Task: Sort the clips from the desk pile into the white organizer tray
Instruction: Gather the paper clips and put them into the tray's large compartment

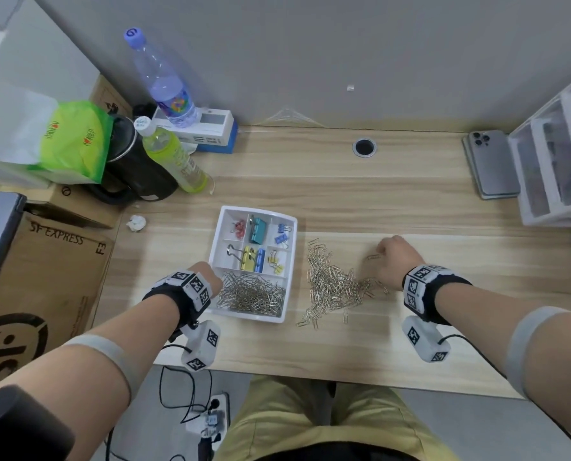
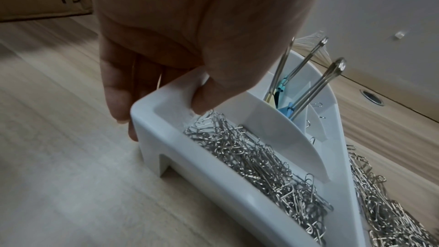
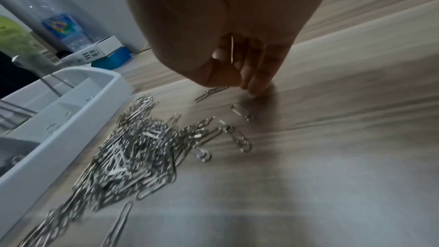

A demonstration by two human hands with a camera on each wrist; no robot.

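The white organizer tray point(image 1: 293, 241) sits mid-desk. Its front compartment holds several silver paper clips point(image 1: 252, 294), and its upper ones hold coloured binder clips point(image 1: 256, 231). My left hand point(image 1: 207, 277) grips the tray's left rim point(image 2: 166, 149), thumb inside and fingers outside. A loose pile of paper clips point(image 1: 330, 284) lies just right of the tray. My right hand point(image 1: 393, 257) is at the pile's right edge with its fingers curled and fingertips point(image 3: 256, 89) on the desk. It holds a paper clip point(image 3: 232, 50) against the palm. A stray clip point(image 3: 209, 93) lies under the thumb.
Two bottles point(image 1: 164, 81), a black kettle point(image 1: 137, 174) and a green bag stand at the back left. An SF Express carton point(image 1: 44, 261) is at the left. A phone point(image 1: 491, 164) and clear drawers point(image 1: 553, 161) are at the back right. A crumpled paper ball point(image 1: 137, 223) lies left of the tray.
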